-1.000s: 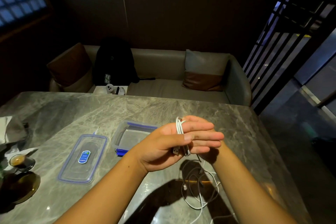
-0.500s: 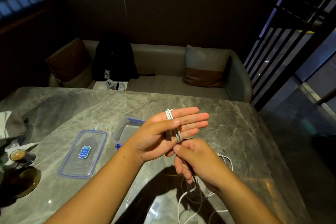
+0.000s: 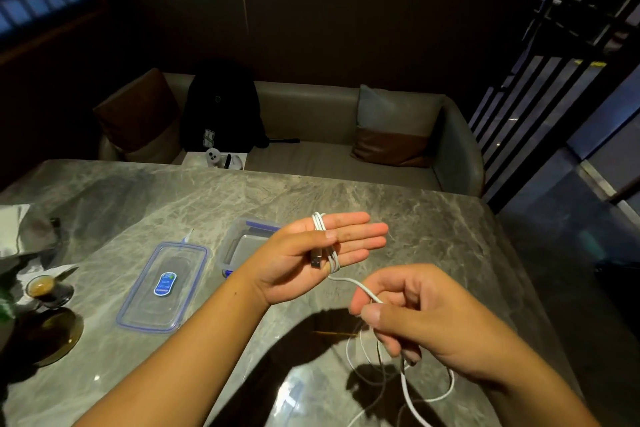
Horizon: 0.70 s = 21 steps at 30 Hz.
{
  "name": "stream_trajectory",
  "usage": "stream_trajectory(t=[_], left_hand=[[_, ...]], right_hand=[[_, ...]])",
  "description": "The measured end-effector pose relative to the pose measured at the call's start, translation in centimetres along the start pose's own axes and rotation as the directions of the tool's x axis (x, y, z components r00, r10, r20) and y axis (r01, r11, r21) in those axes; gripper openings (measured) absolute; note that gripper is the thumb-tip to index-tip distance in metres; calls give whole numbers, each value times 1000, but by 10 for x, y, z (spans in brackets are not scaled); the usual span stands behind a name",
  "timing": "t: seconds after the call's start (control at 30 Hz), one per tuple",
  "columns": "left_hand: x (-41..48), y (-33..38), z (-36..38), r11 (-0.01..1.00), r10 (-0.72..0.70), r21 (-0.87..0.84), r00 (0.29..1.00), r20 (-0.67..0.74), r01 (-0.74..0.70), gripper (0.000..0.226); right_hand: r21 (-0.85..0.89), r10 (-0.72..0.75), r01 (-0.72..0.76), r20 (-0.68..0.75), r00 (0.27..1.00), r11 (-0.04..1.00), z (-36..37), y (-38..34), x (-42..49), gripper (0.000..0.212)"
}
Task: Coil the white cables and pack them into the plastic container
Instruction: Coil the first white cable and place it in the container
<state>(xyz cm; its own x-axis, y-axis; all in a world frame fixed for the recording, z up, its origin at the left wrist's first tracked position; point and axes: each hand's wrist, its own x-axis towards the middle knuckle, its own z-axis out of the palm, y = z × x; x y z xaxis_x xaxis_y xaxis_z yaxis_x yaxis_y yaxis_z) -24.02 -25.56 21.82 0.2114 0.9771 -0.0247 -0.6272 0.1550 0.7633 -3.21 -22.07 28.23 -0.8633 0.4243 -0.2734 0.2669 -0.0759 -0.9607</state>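
Mid-coil: my left hand (image 3: 298, 255) thumb-pins the wrapped cable (image 3: 320, 224); my right hand (image 3: 426, 322), just below, pinches the slack. Next, I'd loop it over.

A white cable (image 3: 333, 256) is wound round the left hand's (image 3: 304, 262) straight fingers and pinned by its thumb. The loose run is pinched by the right hand (image 3: 427, 321), just beside. The plastic container (image 3: 242, 240) is partly hidden behind the left hand.
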Motion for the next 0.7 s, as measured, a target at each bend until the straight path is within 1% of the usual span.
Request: stream_trajectory(t=[0.07,0.1,0.17,0.23,0.27,0.3,0.37,0.4,0.5,0.57,0.63,0.7], left_hand=[[-1,2,-3,1000,-4,-6,1000,-15,4,48],[-2,2,-5,1000,-5,-8,1000,-29,5,48],[-5,1,-10,1000,-7,-30,998,-60,5,50],[-6,-1,-13,998,-12,-56,997,-75,8,51],[-6,-2,-12,998,-19,-65,997,-73,14,52],[-6,-4,-11,997,-27,-71,998,-65,23,53],[-4,-8,-7,996,-47,-72,998,-41,44,57],[-3,-11,-5,996,-57,-68,998,-27,55,61],[1,-20,-1,995,-81,-55,996,40,83,70],[2,-24,4,995,-82,-44,993,89,86,74],[2,-26,7,996,-86,-5,990,110,87,69],[1,-26,11,996,-76,51,986,147,69,55]], right_hand=[[47,-36,36,-8,999,998,-4,-1,-3,10],[93,-59,62,-34,998,994,-7,-1,-5,12],[167,-103,117,-93,990,979,-14,-2,-9,27],[162,-133,155,-140,981,974,-18,-3,-11,46],[147,-144,168,-160,977,975,-19,-3,-12,49],[128,-155,179,-178,972,975,-20,-5,-11,47],[91,-178,200,-204,963,976,-20,-8,-8,28],[84,-184,206,-215,959,975,-21,-10,-5,22],[52,-182,202,-259,949,978,-23,-18,6,23],[-19,-194,196,-255,947,981,-24,-24,13,24],[-91,-213,198,-214,953,976,-26,-31,19,22],[-93,-222,210,-159,962,973,-26,-36,24,21]])
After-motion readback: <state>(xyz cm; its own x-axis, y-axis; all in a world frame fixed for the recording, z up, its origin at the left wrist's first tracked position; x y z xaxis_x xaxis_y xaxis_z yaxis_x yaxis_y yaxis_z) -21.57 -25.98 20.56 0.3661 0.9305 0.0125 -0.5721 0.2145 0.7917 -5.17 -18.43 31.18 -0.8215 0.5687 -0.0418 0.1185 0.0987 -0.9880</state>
